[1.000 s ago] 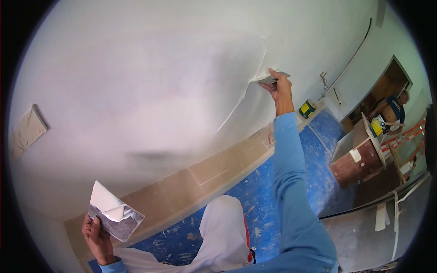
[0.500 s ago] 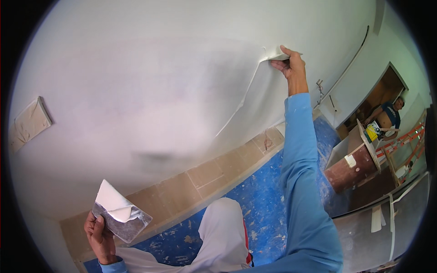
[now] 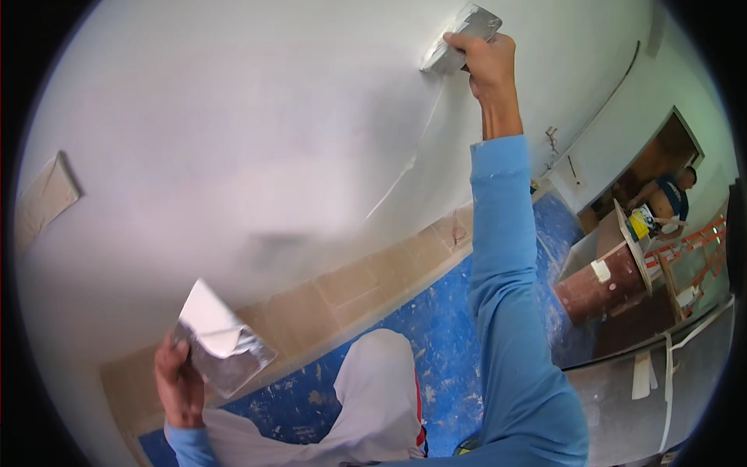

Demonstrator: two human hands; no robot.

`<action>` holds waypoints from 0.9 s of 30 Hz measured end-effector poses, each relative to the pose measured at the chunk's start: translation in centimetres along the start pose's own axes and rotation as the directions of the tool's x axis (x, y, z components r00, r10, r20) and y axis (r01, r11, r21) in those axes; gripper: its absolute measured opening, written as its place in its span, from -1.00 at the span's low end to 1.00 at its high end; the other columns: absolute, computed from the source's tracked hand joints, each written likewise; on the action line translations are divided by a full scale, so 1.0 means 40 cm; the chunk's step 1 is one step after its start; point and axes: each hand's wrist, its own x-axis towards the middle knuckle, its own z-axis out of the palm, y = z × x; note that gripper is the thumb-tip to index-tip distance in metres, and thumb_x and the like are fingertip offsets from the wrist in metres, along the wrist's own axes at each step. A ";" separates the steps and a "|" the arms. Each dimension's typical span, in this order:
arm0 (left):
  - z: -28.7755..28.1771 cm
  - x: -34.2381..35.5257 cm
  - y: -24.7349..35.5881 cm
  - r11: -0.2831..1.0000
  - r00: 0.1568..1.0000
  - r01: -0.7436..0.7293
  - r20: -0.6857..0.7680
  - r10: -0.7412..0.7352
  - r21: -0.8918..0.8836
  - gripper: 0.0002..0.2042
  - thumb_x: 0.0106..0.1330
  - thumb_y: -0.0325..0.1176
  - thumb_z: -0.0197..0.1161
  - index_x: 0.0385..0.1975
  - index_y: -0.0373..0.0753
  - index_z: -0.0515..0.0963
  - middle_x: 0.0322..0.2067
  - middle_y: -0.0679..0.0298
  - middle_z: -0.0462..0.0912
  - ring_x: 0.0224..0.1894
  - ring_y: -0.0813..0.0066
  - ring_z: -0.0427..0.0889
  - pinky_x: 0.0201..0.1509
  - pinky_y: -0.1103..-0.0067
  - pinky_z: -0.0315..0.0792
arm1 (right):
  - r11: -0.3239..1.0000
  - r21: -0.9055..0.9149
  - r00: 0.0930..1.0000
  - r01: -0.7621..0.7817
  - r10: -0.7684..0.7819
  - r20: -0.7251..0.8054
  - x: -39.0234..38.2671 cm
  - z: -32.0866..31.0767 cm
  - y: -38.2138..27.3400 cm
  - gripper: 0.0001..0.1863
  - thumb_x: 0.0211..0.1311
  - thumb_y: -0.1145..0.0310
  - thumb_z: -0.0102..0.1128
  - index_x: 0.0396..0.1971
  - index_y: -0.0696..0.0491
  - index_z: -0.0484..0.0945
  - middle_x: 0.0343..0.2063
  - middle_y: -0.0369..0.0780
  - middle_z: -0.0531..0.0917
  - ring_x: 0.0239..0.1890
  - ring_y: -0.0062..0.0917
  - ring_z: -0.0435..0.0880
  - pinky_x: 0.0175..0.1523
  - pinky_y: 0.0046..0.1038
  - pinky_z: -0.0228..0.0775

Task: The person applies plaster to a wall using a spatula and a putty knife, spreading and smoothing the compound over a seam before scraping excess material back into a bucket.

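My right hand (image 3: 493,71) is closed on a flat metal plastering blade (image 3: 476,25), raised high against the white wall (image 3: 257,117). White filler smears the blade's face. Below it, a thin raised line of filler (image 3: 409,162) slants down to the left. Low on the left, my left hand (image 3: 180,383) grips a flat metal plate (image 3: 230,372) by its near edge, thumb on top. A thick wedge of white filler (image 3: 208,317) lies over the far half of that plate, apart from the wall.
Tan tiles (image 3: 346,292) run along the wall's foot beside a blue, paint-spotted floor covering (image 3: 443,327). On the left wall sits a covered box (image 3: 48,194). To the right, another person (image 3: 668,198) stands behind a brown drum-like stand (image 3: 599,284), near an orange ladder (image 3: 696,245).
My right hand has moved up the wall and turned the blade, whose face now shows. The filler line's upper part looks thinner. My left hand and plate have shifted slightly up and right.
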 end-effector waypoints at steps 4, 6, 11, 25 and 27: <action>0.066 0.067 -0.030 0.994 0.986 0.107 0.127 -0.108 0.015 -0.62 0.25 -0.35 0.21 0.03 -0.38 0.48 -0.31 0.32 0.62 -0.42 0.67 0.59 -0.48 0.69 0.49 | 0.985 0.103 0.975 0.138 -0.153 0.163 -0.195 0.043 0.087 -0.70 -0.01 0.45 0.23 -0.24 0.26 0.62 -0.38 -0.30 0.65 -0.33 -0.67 0.54 -0.24 -0.49 0.45; 0.101 0.115 -0.062 0.979 0.964 0.201 0.181 -0.193 -0.022 -0.68 0.27 -0.38 0.19 -0.02 -0.37 0.49 -0.40 0.38 0.60 -0.56 0.74 0.54 -0.65 0.76 0.47 | 0.972 0.222 0.950 0.073 -0.135 0.281 -0.367 0.064 0.068 -0.65 0.06 0.46 0.20 -0.12 0.23 0.60 -0.27 -0.25 0.69 -0.22 -0.61 0.60 -0.07 -0.47 0.46; 0.100 0.151 -0.137 0.883 0.921 0.372 0.230 -0.314 -0.286 -0.73 0.39 -0.44 0.06 0.04 -0.37 0.40 -0.44 0.32 0.58 -0.64 0.68 0.53 -0.62 0.69 0.59 | 0.973 0.215 0.857 0.085 -0.182 0.483 -0.687 0.169 0.051 -0.76 0.22 0.53 0.26 -0.11 0.22 0.61 -0.28 -0.18 0.70 -0.34 -0.58 0.63 -0.21 -0.58 0.46; 0.031 0.134 -0.079 0.951 0.973 -0.229 0.078 0.217 0.206 -0.75 0.50 -0.24 0.02 0.05 -0.21 0.41 -0.27 0.33 0.63 -0.42 0.59 0.64 -0.38 0.58 0.60 | 0.684 0.224 0.684 -0.694 0.528 0.503 -0.865 0.265 0.249 -0.52 0.07 0.60 0.07 0.09 0.17 0.46 -0.13 -0.10 0.63 -0.04 -0.33 0.64 0.02 -0.26 0.51; -0.002 0.143 -0.086 0.974 0.985 -0.165 -0.018 0.170 0.152 -0.69 0.50 -0.25 0.01 0.14 -0.21 0.40 -0.16 0.25 0.65 -0.27 0.49 0.70 -0.28 0.55 0.62 | 0.305 0.544 0.594 -0.782 0.628 0.503 -0.852 0.281 0.228 -0.54 0.05 0.58 0.12 0.05 0.18 0.47 -0.13 -0.13 0.64 -0.03 -0.34 0.64 0.08 -0.25 0.51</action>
